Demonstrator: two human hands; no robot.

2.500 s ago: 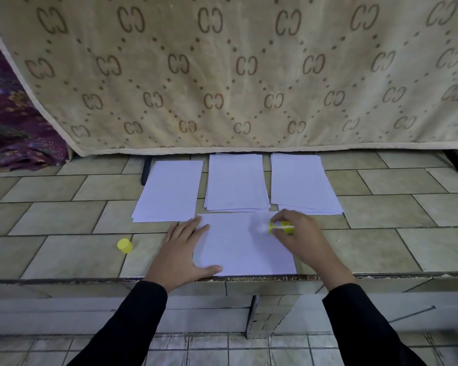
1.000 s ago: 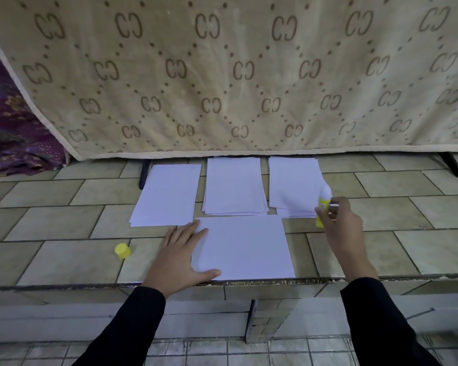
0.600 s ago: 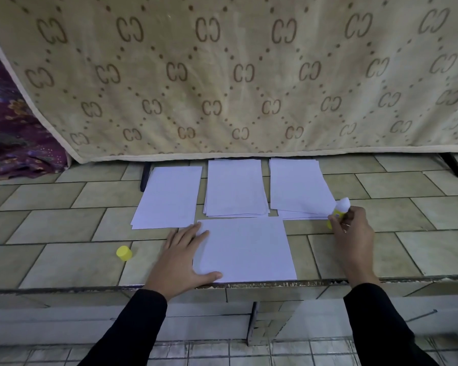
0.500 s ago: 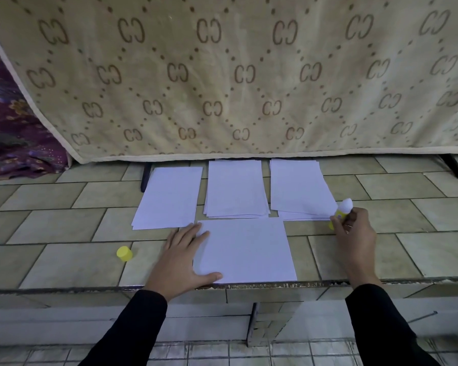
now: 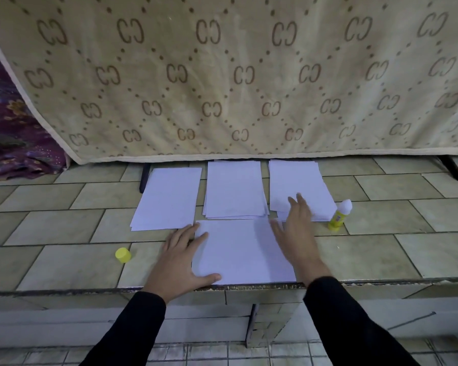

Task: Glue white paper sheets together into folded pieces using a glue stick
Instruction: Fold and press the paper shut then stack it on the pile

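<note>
A white sheet lies on the tiled ledge at its front edge. My left hand presses flat on the sheet's left side, fingers spread. My right hand is open with straight fingers, reaching over the sheet's upper right corner toward the right paper stack. The uncapped yellow glue stick stands upright on the tiles, just right of that stack. Its yellow cap lies left of my left hand. Behind the sheet are also a middle stack and a left stack.
A beige patterned blanket hangs right behind the stacks. Purple cloth is bunched at the far left. The ledge drops off at its front edge, with a tiled floor below. Dark metal legs show under the blanket.
My right hand has set the glue stick upright on the tiles and let go. It has moved left, open, over the right stack. My left hand stays on the sheet.
</note>
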